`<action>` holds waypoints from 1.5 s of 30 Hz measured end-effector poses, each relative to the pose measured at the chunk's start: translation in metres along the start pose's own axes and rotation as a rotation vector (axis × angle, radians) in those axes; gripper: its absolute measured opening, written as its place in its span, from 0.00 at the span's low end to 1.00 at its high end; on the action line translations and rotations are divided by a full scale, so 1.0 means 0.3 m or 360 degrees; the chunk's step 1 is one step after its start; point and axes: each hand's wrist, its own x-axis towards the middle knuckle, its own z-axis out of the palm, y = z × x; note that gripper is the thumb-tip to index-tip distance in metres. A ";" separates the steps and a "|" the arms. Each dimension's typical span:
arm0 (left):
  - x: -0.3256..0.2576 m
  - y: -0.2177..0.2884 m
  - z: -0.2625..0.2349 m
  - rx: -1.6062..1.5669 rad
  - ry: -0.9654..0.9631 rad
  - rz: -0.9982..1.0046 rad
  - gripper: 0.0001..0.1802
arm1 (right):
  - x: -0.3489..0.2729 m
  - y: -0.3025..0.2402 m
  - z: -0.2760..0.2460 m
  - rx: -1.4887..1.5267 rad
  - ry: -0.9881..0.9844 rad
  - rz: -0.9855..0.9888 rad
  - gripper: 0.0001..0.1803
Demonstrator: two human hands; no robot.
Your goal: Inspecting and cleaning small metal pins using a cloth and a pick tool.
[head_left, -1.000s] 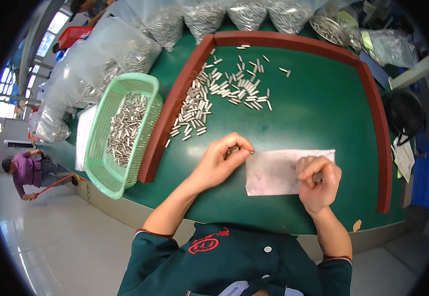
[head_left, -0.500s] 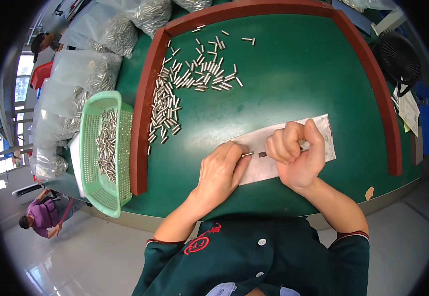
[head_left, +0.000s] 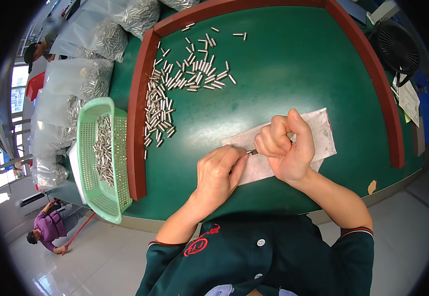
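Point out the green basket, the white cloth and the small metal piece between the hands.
green basket point(head_left: 87, 163), head view, left wall.
white cloth point(head_left: 323, 133), head view, bare right part.
small metal piece point(head_left: 252, 152), head view, exposed middle.

On my feed I see a green basket point(head_left: 101, 163) of metal pins at the left edge of the green table point(head_left: 293, 64), clear bags point(head_left: 76, 79) of pins beyond it, a black fan point(head_left: 396, 47) at the far right, and a person in purple point(head_left: 47, 229) on the floor below.
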 end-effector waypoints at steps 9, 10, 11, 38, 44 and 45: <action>0.007 -0.002 0.000 -0.0029 -0.0030 -0.0082 0.04 | 0.011 0.015 -0.006 -0.0008 -0.0035 0.0038 0.24; 0.007 -0.005 0.004 -0.0029 -0.0031 -0.0087 0.04 | 0.012 0.010 0.001 -0.0043 -0.0038 0.0050 0.23; 0.008 -0.011 0.011 -0.0069 0.0016 -0.0077 0.03 | 0.014 0.006 0.005 -0.0080 -0.0043 0.0060 0.23; 0.311 -0.161 -0.121 0.0483 0.0108 0.0278 0.06 | -0.020 -0.065 -0.011 0.0113 -0.0104 -0.0083 0.22; 0.370 -0.172 -0.119 0.0950 -0.0220 0.0568 0.04 | -0.021 -0.070 -0.018 0.0095 -0.0049 -0.0089 0.22; 0.375 -0.173 -0.117 0.0953 -0.0225 0.0574 0.04 | -0.022 -0.071 -0.017 0.0086 -0.0048 -0.0088 0.22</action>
